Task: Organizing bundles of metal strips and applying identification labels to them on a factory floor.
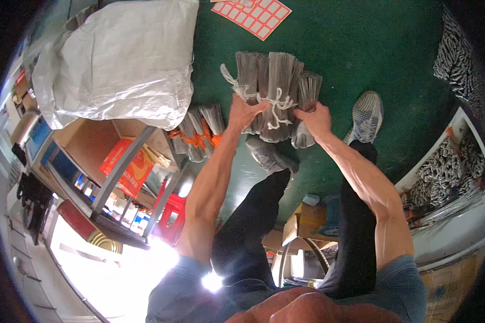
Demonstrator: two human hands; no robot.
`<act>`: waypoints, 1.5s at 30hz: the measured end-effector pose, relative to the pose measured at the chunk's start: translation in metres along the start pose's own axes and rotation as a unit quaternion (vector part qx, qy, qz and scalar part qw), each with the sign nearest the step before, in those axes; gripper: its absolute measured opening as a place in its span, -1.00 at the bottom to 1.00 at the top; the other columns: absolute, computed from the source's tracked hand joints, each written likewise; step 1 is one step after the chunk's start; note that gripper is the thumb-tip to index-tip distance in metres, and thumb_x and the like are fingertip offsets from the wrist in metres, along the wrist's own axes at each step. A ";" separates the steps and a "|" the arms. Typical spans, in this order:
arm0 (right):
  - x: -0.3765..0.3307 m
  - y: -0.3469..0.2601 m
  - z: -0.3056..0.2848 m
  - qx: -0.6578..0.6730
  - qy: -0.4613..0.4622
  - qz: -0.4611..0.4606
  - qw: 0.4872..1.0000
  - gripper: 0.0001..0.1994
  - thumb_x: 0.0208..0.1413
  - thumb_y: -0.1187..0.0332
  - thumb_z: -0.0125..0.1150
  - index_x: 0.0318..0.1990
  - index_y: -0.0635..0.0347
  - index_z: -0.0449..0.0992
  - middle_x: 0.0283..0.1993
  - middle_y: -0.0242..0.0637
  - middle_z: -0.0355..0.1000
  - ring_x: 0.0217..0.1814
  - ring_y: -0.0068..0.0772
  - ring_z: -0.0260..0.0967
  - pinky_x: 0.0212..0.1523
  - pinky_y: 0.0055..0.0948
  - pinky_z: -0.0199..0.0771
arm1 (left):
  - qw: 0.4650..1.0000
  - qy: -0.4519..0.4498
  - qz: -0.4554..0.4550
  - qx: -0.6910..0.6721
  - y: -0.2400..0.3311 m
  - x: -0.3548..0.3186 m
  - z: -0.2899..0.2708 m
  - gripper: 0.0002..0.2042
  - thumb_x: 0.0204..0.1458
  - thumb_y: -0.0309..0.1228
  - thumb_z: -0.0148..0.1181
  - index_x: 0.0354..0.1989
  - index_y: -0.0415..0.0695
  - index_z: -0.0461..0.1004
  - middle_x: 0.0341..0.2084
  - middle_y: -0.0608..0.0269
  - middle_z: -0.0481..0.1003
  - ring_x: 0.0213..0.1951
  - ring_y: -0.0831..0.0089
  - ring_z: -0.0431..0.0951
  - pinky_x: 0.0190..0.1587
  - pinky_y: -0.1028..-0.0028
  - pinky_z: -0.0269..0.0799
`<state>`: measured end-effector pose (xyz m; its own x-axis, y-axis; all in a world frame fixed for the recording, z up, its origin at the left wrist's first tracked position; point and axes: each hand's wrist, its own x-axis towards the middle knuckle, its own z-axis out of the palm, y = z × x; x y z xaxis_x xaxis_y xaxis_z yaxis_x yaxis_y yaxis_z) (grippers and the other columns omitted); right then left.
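Note:
In the upper middle stand several bundles of thin grey wire-like rods, packed side by side. White cord is wound round them and knotted at the front, with a loose tail sticking out at the left. My left hand is closed on the left side of these tied bundles, its thumb pointing inward. My right hand grips a smaller bundle of the same rods at the right end, pressed close to the others. The undersides of the fingers are hidden behind the bundles.
More rod bundles with orange ties lie on the green floor left of my arm. A large white sack rests at the upper left, beside a metal-framed rack. Red-and-white label sheets lie ahead. Twisted metal pieces fill a container at right.

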<state>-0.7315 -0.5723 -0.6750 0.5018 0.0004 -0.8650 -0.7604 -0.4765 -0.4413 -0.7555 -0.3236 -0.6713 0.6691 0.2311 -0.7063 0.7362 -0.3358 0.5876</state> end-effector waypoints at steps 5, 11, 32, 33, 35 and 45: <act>0.001 0.014 -0.007 0.037 0.038 0.034 0.998 -0.65 -0.10 0.29 0.44 -0.21 0.29 0.50 -0.26 -0.23 0.53 -0.21 -0.35 0.45 -0.14 -0.36 0.40 | 0.999 -0.001 -0.039 -0.026 0.018 -0.009 0.027 0.13 -0.44 0.08 0.57 0.22 -0.43 0.09 0.11 -0.16 0.35 0.15 0.08 0.40 0.20 0.29 0.29; 0.033 0.037 -0.054 0.079 0.117 0.000 0.990 -0.55 -0.03 0.13 0.41 -0.14 0.33 0.47 -0.02 0.06 0.44 0.00 -0.05 0.40 0.02 -0.17 0.32 | 0.999 -0.010 -0.022 -0.041 0.060 0.009 0.075 0.11 -0.49 0.00 0.61 0.21 -0.38 0.09 0.09 -0.13 0.38 0.12 0.10 0.43 0.17 0.30 0.32; 0.222 -0.232 -0.256 -0.059 0.235 -0.099 0.965 -0.28 -0.02 -0.12 0.30 -0.03 0.53 0.44 0.00 0.32 0.42 0.07 0.26 0.42 0.03 -0.02 0.46 | 0.998 -0.015 0.059 -0.007 0.342 0.242 0.099 -0.16 -0.17 -0.01 0.48 0.17 -0.37 0.30 0.01 -0.12 0.44 -0.06 0.21 0.54 0.02 0.24 0.50; 0.235 -0.240 -0.254 -0.097 0.265 -0.132 0.950 -0.25 -0.01 -0.13 0.28 0.01 0.54 0.40 0.03 0.34 0.39 0.10 0.27 0.40 0.04 -0.02 0.46 | 0.998 -0.020 0.065 -0.018 0.341 0.253 0.104 -0.16 -0.17 -0.01 0.48 0.17 -0.37 0.30 0.01 -0.12 0.44 -0.06 0.21 0.54 0.02 0.24 0.50; 0.236 -0.257 -0.263 -0.109 0.264 -0.153 0.946 -0.21 0.00 -0.16 0.26 0.07 0.53 0.35 0.05 0.37 0.37 0.11 0.30 0.38 0.06 0.01 0.43 | 0.996 0.067 0.047 0.041 0.344 0.255 0.108 0.00 -0.27 0.14 0.47 0.20 -0.44 0.24 0.07 -0.23 0.37 0.07 0.09 0.45 0.10 0.18 0.41; 0.227 -0.259 -0.290 -0.369 0.282 -0.140 0.875 -0.06 0.01 -0.38 0.04 0.10 0.53 0.37 0.14 0.35 0.28 0.21 0.32 0.26 0.14 0.06 0.34 | 0.987 0.095 0.125 0.030 0.340 0.237 0.103 0.13 -0.32 0.16 0.41 0.17 -0.61 0.02 0.18 -0.36 0.03 0.24 -0.16 0.04 0.30 0.10 0.02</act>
<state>-0.3007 -0.7038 -0.6878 0.9075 -0.1262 -0.4006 -0.2065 -0.9646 -0.1640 -0.3573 -0.4772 -0.6796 0.8398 0.3002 -0.4523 0.5428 -0.4559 0.7053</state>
